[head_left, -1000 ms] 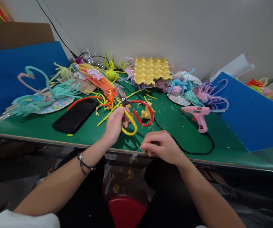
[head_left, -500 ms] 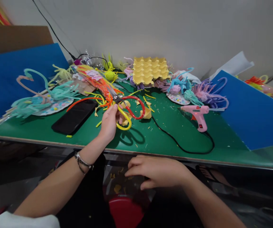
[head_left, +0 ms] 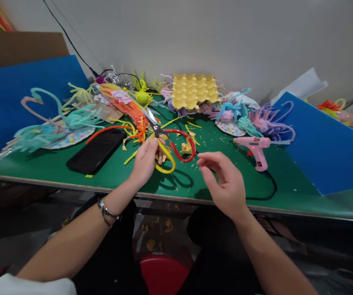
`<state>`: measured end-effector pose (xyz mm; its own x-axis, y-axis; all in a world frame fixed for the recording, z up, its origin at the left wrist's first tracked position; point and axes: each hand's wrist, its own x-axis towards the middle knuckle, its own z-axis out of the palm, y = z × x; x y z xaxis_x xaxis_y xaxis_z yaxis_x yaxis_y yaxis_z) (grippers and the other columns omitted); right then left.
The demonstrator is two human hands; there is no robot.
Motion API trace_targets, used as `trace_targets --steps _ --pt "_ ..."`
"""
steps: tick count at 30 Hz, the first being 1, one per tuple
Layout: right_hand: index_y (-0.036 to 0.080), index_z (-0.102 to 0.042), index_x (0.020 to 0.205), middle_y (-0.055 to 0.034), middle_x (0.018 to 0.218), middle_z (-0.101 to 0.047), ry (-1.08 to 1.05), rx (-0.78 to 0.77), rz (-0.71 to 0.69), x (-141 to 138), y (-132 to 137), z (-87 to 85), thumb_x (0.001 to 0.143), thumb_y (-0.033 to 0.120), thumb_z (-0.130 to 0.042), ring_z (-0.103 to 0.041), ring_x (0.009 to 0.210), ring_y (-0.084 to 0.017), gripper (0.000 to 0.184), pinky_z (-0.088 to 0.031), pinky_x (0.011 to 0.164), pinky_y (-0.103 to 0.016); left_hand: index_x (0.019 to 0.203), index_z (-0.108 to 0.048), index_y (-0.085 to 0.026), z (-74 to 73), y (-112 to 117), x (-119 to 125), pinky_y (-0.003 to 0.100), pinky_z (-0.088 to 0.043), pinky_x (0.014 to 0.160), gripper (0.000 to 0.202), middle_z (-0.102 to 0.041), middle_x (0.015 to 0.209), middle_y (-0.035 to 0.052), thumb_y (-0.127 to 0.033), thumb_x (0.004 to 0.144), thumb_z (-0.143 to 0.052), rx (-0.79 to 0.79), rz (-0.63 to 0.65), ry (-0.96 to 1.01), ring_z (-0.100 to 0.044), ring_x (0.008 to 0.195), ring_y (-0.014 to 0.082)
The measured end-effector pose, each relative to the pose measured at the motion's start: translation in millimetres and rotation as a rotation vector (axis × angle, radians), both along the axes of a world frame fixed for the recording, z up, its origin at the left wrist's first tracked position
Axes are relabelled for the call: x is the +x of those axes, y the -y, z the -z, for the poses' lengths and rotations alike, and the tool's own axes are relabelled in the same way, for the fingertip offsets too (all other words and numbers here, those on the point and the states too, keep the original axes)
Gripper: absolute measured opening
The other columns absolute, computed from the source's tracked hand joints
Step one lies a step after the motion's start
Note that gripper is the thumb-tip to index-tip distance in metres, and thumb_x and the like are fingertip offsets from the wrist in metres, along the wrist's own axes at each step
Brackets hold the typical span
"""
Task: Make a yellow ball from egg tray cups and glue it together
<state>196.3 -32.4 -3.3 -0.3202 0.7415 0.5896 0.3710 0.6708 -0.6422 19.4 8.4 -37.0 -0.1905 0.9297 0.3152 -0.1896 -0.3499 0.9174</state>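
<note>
The left hand [head_left: 145,160] grips the scissors [head_left: 156,128] near the pivot (one handle yellow, one red), holding them above the green tabletop [head_left: 216,143], blades directed away from the person. The right hand [head_left: 226,186] is empty, fingers loosely curled and parted, near the red handle. Left of the scissors lies a black smartphone [head_left: 96,151]; right, a pink glue gun [head_left: 258,148]. Behind: a yellow egg tray [head_left: 195,91].

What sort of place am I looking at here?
Most likely a craft workspace, though whether a home or workshop is unclear. On the green table are a pink glue gun and a bundle of orange fuzzy strands; the left hand holds scissors.
</note>
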Motion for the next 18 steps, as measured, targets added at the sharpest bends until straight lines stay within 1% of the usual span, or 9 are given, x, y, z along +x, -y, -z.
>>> trace_targets --steps 2,5,6,8,10,12,14,16,18 --pt "0.017 -0.054 0.104 -0.0062 0.092 -0.058 0.097 0.13 0.09 -1.9 -3.2 2.7 0.082 0.013 -0.048 -0.057 0.079 -0.013 0.024 -0.047 0.075 -0.028 0.067 -0.052 -0.018 -0.2 4.2 2.0 0.02 -0.032 0.037 0.037 -0.047 0.044 -0.0051 -0.053 0.076 -0.052 0.036 0.033 -0.085 -0.042 0.035 0.0076" --pt "0.013 -0.055 0.104 -0.0089 0.093 -0.059 0.252 0.208 0.048 -6.8 -4.5 5.4 0.081 0.015 -0.052 -0.058 0.082 -0.015 0.023 -0.048 0.075 -0.029 0.068 -0.053 -0.017 -0.7 9.0 4.2 0.02 -0.033 0.037 0.039 -0.045 0.042 -0.0056 -0.055 0.078 -0.049 0.073 0.035 -0.188 -0.043 0.035 0.008" --pt "0.014 -0.057 0.098 -0.0082 0.09 -0.06 0.249 0.215 0.023 -7.8 -3.7 5.2 0.081 0.015 -0.053 -0.058 0.082 -0.015 0.018 -0.048 0.075 -0.028 0.068 -0.053 -0.017 -0.9 9.5 4.4 0.02 -0.033 0.037 0.039 -0.044 0.042 -0.0057 -0.054 0.079 -0.048 0.077 0.022 -0.204 -0.043 0.035 0.0079" --pt "0.017 -0.059 0.078 -0.0047 0.081 -0.061 0.196 0.203 -0.025 -7.4 -0.9 3.0 0.081 0.016 -0.054 -0.059 0.076 -0.013 0.006 -0.048 0.07 -0.024 0.069 -0.052 -0.017 -1.5 9.4 4.0 0.02 -0.033 0.037 0.039 -0.045 0.044 -0.0054 -0.054 0.08 -0.046 0.074 -0.012 -0.213 -0.043 0.035 0.0075" --pt "0.018 -0.052 0.059 -0.0017 0.071 -0.06 0.108 0.185 -0.035 -4.7 1.6 -0.5 0.084 0.016 -0.05 -0.058 0.066 -0.009 0.025 -0.047 0.062 -0.021 0.069 -0.052 -0.017 -1.8 8.7 3.1 0.02 -0.033 0.037 0.04 -0.048 0.048 -0.0045 -0.054 0.081 -0.045 0.066 -0.039 -0.22 -0.044 0.035 0.0069" --pt "0.019 -0.047 0.054 -0.0007 0.067 -0.06 0.043 0.195 0.014 -2.2 2.4 -2.7 0.085 0.015 -0.046 -0.057 0.061 -0.009 0.032 -0.046 0.059 -0.02 0.069 -0.052 -0.017 -1.7 8.9 2.9 0.02 -0.033 0.038 0.04 -0.049 0.049 -0.0044 -0.054 0.081 -0.044 0.063 -0.046 -0.243 -0.045 0.036 0.0069" --pt "0.019 -0.053 0.063 -0.0025 0.071 -0.062 0.057 0.254 0.088 -2.8 1.0 -1.0 0.084 0.014 -0.047 -0.059 0.068 -0.011 0.023 -0.048 0.064 -0.023 0.072 -0.053 -0.017 -1.0 11.0 3.9 0.02 -0.034 0.039 0.04 -0.046 0.046 -0.0052 -0.054 0.082 -0.041 0.065 -0.038 -0.283 -0.044 0.036 0.0077" --pt "0.016 -0.059 0.084 -0.0073 0.083 -0.065 0.167 0.31 0.131 -6.9 -1.8 4.9 0.082 0.015 -0.05 -0.061 0.082 -0.016 0.009 -0.05 0.074 -0.028 0.075 -0.054 -0.017 -0.2 14.7 6.0 0.021 -0.035 0.041 0.041 -0.044 0.043 -0.0057 -0.053 0.084 -0.038 0.075 -0.027 -0.347 -0.044 0.037 0.0086" --pt "0.01 -0.056 0.104 -0.0141 0.099 -0.064 0.3 0.313 0.142 -12.5 -4.9 12.6 0.082 0.02 -0.051 -0.059 0.095 -0.021 0.025 -0.05 0.082 -0.035 0.078 -0.054 -0.016 0.4 18.8 8.2 0.022 -0.035 0.042 0.041 -0.045 0.044 -0.0052 -0.052 0.085 -0.036 0.091 0.001 -0.427 -0.044 0.038 0.009"
